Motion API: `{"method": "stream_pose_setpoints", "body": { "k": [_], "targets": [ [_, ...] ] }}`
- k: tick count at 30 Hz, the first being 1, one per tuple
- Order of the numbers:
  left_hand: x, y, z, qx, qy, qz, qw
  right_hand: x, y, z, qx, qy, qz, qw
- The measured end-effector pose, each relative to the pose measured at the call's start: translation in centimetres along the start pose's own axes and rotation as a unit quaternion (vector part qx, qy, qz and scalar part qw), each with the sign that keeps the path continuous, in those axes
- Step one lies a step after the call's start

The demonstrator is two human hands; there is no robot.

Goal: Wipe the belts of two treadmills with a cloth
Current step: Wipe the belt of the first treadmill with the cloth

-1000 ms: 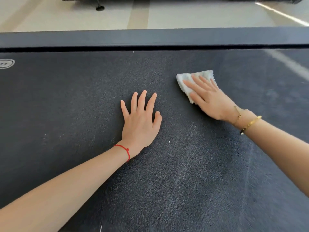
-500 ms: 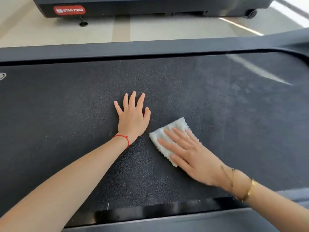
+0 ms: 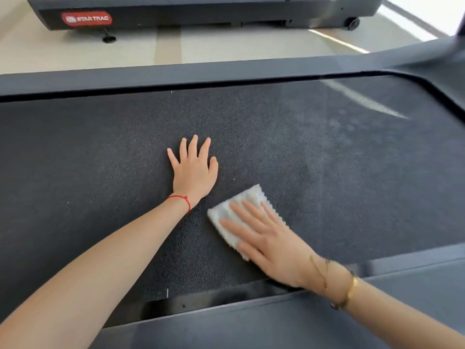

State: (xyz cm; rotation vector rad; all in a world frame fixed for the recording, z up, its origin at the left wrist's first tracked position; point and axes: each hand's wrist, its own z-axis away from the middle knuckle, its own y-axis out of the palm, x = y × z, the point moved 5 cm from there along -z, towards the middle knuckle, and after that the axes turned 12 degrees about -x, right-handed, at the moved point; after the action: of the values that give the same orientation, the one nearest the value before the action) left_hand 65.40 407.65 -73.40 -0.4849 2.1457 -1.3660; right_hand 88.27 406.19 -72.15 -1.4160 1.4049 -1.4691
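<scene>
The step in hand is the wiping of the first treadmill's belt [image 3: 327,172], the dark, grainy surface that fills most of the view. The right hand [image 3: 274,245] lies flat on the white cloth [image 3: 241,207], fingers straight and spread, pressing it down on the belt near the near edge; this grip is wide and pinches nothing, the cloth being held only by pressure from above. The left hand [image 3: 195,170] rests open on the belt just to the left of and beyond the cloth, palm down and fingers fanned, apparently bracing the body. Pale streaks and dusty patches show on the belt to the far right, so I judge this belt only partly done. The next move likely calls for sliding the cloth outward across the belt toward that right part with even pressure, keeping the palm on it so that it does not bunch or slip out. The left hand lies close to the cloth's path on that side and may have to lift or shift if the strokes go leftward. Along the near edge a dark gap separates the belt from the near side rail [image 3: 276,328]; the far side rail [image 3: 176,74] bounds the far edge. Beyond it, across a strip of pale floor [image 3: 226,46], stands the second treadmill [image 3: 201,13] with a red label, not yet being wiped.
</scene>
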Motion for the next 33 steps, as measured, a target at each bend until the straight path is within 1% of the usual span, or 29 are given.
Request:
{"method": "stream_pose_setpoints", "body": {
  "k": [2, 4, 5, 8, 10, 11, 15, 17, 19, 22, 24, 26, 28, 29, 30, 31, 33],
  "targets": [
    [0.0, 0.0, 0.0, 0.002, 0.003, -0.004, 1.000, 0.2, -0.2, 0.9, 0.015, -0.010, -0.013, 1.000],
    [0.0, -0.1, 0.1, 0.003, 0.012, -0.011, 1.000, -1.7, -0.6, 0.1, 0.006, 0.006, 0.008, 1.000],
    [0.0, -0.1, 0.1, 0.003, 0.017, -0.015, 1.000, -3.1, -1.0, -0.8, -0.006, 0.035, 0.017, 0.999],
    [0.1, -0.2, 0.3, 0.006, 0.022, -0.018, 1.000, -7.3, -1.9, -3.0, -0.031, 0.161, 0.024, 0.986],
    [0.1, -0.2, 0.3, 0.007, 0.024, -0.018, 1.000, -7.3, -1.9, -3.2, -0.043, 0.200, 0.009, 0.979],
    [0.1, -0.2, 0.4, 0.007, 0.025, -0.018, 1.000, -6.4, -1.7, -2.9, -0.044, 0.198, 0.002, 0.979],
    [0.0, -0.3, 0.5, 0.005, 0.023, -0.008, 1.000, 0.9, -0.3, 1.4, -0.012, 0.110, -0.007, 0.994],
    [-0.1, -0.3, 0.5, 0.011, 0.016, -0.005, 1.000, 3.4, 0.0, 3.3, 0.004, 0.092, -0.027, 0.995],
    [-0.3, -0.5, 0.5, 0.020, 0.012, 0.003, 1.000, 3.9, -0.1, 4.1, 0.012, 0.089, -0.035, 0.995],
    [-0.9, -1.1, 0.7, 0.036, 0.012, 0.026, 0.999, 2.2, -0.9, 3.8, 0.017, 0.105, 0.006, 0.994],
    [-1.6, -1.6, 1.0, 0.038, 0.031, 0.029, 0.998, -0.5, -1.5, 3.6, 0.014, 0.155, 0.042, 0.987],
    [-2.6, -2.2, 1.3, 0.039, 0.050, 0.032, 0.997, -4.1, -2.6, 3.0, 0.002, 0.231, 0.060, 0.971],
    [-3.8, -2.5, 1.6, 0.037, 0.057, 0.040, 0.997, -7.0, -3.8, 2.3, -0.020, 0.306, 0.041, 0.951],
    [-4.5, -2.5, 1.6, 0.035, 0.059, 0.043, 0.997, -7.6, -4.0, 2.2, -0.024, 0.319, 0.032, 0.947],
    [-5.3, -2.3, 1.6, 0.036, 0.060, 0.046, 0.997, -7.5, -3.8, 2.2, -0.020, 0.305, 0.029, 0.952],
    [-6.0, -1.9, 1.4, 0.038, 0.060, 0.051, 0.996, -6.8, -3.5, 2.4, -0.013, 0.268, 0.032, 0.963],
    [-7.4, -1.1, 1.1, 0.037, 0.055, 0.058, 0.996, -4.7, -2.7, 3.4, 0.002, 0.159, 0.034, 0.987]
  ]
}}
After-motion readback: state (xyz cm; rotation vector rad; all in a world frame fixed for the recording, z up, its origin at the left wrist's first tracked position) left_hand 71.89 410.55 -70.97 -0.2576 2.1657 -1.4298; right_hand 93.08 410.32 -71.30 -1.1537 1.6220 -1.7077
